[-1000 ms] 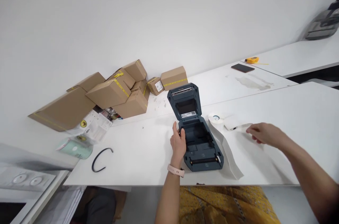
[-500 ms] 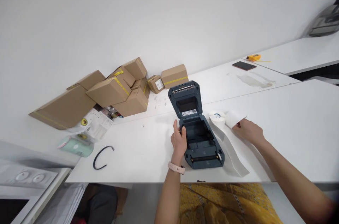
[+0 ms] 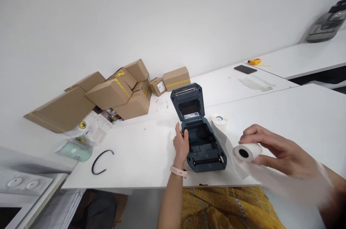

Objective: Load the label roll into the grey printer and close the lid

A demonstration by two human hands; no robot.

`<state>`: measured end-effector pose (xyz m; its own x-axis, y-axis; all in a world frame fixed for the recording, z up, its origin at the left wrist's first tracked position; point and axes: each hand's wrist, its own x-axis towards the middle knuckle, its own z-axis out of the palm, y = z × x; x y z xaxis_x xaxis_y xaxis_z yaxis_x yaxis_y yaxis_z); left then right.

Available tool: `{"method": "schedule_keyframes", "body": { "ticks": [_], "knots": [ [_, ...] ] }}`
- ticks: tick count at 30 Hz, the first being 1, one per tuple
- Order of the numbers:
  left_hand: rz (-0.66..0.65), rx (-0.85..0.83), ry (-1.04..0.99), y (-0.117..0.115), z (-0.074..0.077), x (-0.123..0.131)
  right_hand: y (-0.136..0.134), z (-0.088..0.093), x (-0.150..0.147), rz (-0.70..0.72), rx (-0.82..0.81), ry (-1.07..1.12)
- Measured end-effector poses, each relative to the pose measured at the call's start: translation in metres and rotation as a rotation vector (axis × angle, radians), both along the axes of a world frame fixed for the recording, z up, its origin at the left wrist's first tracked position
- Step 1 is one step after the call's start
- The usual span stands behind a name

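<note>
My right hand (image 3: 282, 153) is clamped on a small white paper roll (image 3: 253, 149), fingers over the top and thumb underneath, with the dark end of its core turned toward the printer. A blurred loose strip (image 3: 293, 185) trails from it back toward my right wrist. My left hand (image 3: 180, 146) is closed over the printer's near-nine-o'clock edge, thumb on the inner rim and fingers down the outside.

Taking the printer (image 3: 204, 146) as the clock's centre, with twelve away from me, the roll is off the table between three and four, apart from the printer. The lid (image 3: 187, 101) stands raised at the twelve end, so the dark bay faces up with no roll in it. I judge the step in hand to be bringing the held roll near while the printer is steadied. The next move, as I read it, calls for a firm right hand, the core lined up squarely, and the strip controlled so it doesn't snag.

A second roll (image 3: 220, 123) stands on the table (image 3: 140, 160) between one and two. Farther out, cardboard boxes (image 3: 110, 93) pile up near ten, and a phone (image 3: 245, 69) lies near one.
</note>
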<state>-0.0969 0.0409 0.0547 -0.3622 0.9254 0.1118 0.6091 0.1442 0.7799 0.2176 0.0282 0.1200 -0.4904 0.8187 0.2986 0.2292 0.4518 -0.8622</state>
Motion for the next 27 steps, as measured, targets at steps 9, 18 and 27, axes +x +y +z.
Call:
{"method": "schedule_keyframes", "body": {
  "ticks": [9,18,27],
  "knots": [
    [0.007,0.005,0.027,0.0,0.0,0.001,0.043,0.013,-0.077,0.367,-0.081,-0.21],
    [-0.01,0.013,0.012,-0.001,-0.001,-0.001,0.103,-0.029,-0.135,0.4,0.352,-0.659],
    [0.013,0.007,-0.015,0.002,-0.001,-0.001,0.116,-0.037,-0.163,0.382,0.416,-0.93]
  ]
}}
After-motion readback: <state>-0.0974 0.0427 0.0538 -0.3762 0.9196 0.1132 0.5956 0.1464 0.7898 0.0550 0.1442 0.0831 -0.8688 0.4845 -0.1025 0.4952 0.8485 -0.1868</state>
